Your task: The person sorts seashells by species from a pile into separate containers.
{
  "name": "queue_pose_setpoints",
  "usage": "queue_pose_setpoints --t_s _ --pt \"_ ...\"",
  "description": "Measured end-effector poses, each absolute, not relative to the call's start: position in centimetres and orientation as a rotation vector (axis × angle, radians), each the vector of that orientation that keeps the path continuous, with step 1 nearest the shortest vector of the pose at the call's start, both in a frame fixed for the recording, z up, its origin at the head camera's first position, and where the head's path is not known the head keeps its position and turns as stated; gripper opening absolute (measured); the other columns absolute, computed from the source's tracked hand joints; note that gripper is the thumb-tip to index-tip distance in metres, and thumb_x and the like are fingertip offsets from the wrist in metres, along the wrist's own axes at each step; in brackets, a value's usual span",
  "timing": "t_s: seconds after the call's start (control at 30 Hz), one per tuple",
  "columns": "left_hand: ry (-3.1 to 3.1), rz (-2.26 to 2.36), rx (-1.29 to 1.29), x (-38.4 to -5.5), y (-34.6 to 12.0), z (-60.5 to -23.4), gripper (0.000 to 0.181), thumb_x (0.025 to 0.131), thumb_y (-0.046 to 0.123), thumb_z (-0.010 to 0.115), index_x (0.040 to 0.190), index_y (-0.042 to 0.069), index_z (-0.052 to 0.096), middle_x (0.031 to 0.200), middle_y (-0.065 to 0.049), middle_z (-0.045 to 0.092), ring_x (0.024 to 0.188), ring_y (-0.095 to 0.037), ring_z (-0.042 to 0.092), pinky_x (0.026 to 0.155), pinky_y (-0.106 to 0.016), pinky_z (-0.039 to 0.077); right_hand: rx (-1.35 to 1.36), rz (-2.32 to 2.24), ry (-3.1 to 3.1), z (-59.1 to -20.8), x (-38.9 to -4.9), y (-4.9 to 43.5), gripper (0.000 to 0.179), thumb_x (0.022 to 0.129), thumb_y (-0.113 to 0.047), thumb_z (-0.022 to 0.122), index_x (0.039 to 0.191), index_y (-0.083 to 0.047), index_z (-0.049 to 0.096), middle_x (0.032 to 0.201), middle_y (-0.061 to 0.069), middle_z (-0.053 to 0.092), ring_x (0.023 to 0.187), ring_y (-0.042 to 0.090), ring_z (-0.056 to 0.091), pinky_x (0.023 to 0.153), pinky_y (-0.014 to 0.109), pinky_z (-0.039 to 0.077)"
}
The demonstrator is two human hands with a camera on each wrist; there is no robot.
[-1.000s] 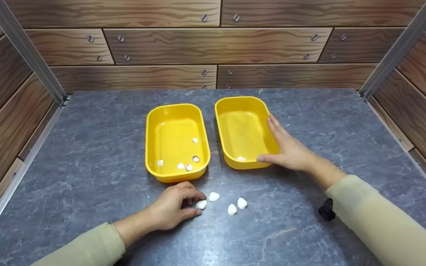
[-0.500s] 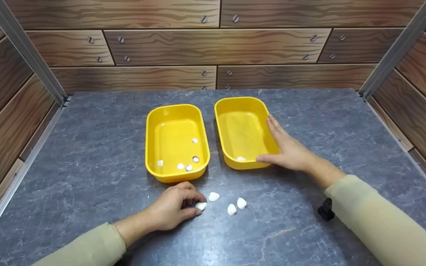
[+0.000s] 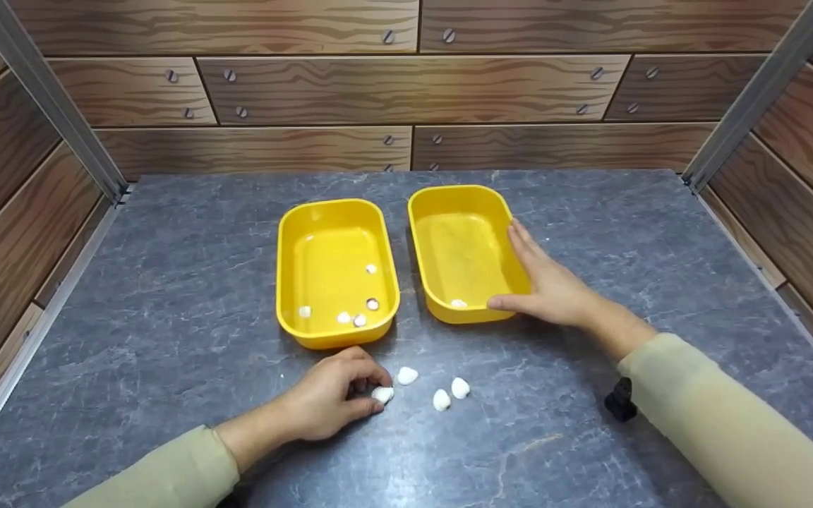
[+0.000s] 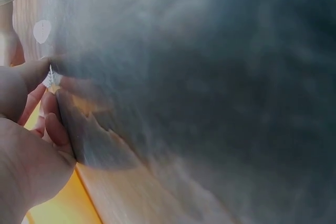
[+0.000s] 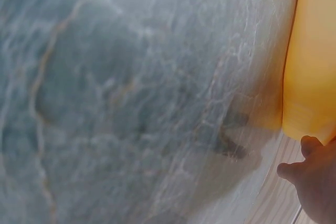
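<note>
In the head view my left hand (image 3: 329, 395) is low over the table, pinching a small white seashell (image 3: 382, 395) between thumb and fingertips. The shell's ribbed edge also shows between the fingers in the left wrist view. Beside it lies another white seashell (image 3: 408, 375), and two more sit a little to the right, one of them a rounded seashell (image 3: 460, 387). My right hand (image 3: 555, 286) rests against the right yellow bin (image 3: 435, 305), its fingers straight along the right side and its thumb at the near rim. One white piece (image 3: 458, 303) is inside that bin.
To the left stands a second yellow bin (image 3: 339, 340) holding several small white and darker pieces. Both bins stand on a grey marbled table (image 3: 188, 296). Wood-patterned panels (image 3: 406, 88) enclose the back and sides.
The left fingertips have closed a little further on the shell, which has shifted slightly toward the thumb. The right hand and both bins stay put.
</note>
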State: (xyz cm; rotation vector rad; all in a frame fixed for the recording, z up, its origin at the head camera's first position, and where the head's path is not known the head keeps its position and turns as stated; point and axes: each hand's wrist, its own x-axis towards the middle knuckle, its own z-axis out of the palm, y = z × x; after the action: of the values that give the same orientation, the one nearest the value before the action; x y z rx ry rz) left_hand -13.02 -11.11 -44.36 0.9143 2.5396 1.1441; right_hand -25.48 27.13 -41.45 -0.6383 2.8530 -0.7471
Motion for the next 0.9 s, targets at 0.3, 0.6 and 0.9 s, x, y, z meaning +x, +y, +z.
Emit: queue_pose_setpoints --t_s 0.3,0.6,0.9 --pt "2.460 1.178 0.950 -12.9 -10.9 -43.0 0.014 0.097 0.013 0.079 0.111 0.016 0.075 0.101 0.006 0.063 0.093 -0.014 0.061 0.084 -0.031 0.053 -0.664 -0.757 2.861 -41.5 -25.5 27.2 0.125 0.090 -0.059 0.079 0.170 -0.007 -0.001 0.177 0.006 -0.012 0.159 0.046 0.015 0.123 0.065 0.021" --pt "2.466 1.191 1.090 -13.1 -9.8 -38.9 0.019 0.099 0.010 0.076 0.118 0.012 0.075 0.107 0.005 0.068 0.096 -0.016 0.065 0.081 -0.036 0.059 -0.673 -0.763 2.854 -41.6 -25.5 27.1 0.127 0.089 -0.064 0.077 0.170 -0.008 -0.002 0.178 0.007 -0.011 0.160 0.043 0.012 0.125 0.063 0.019" --pt "2.525 1.267 1.094 -16.4 -7.9 -34.4 0.019 0.100 0.009 0.074 0.119 0.011 0.075 0.107 0.003 0.068 0.096 -0.014 0.063 0.083 -0.035 0.059 -0.656 -0.742 2.859 -41.4 -25.5 27.3 0.127 0.089 -0.067 0.076 0.171 -0.009 -0.003 0.177 0.006 -0.012 0.160 0.043 0.012 0.125 0.063 0.019"
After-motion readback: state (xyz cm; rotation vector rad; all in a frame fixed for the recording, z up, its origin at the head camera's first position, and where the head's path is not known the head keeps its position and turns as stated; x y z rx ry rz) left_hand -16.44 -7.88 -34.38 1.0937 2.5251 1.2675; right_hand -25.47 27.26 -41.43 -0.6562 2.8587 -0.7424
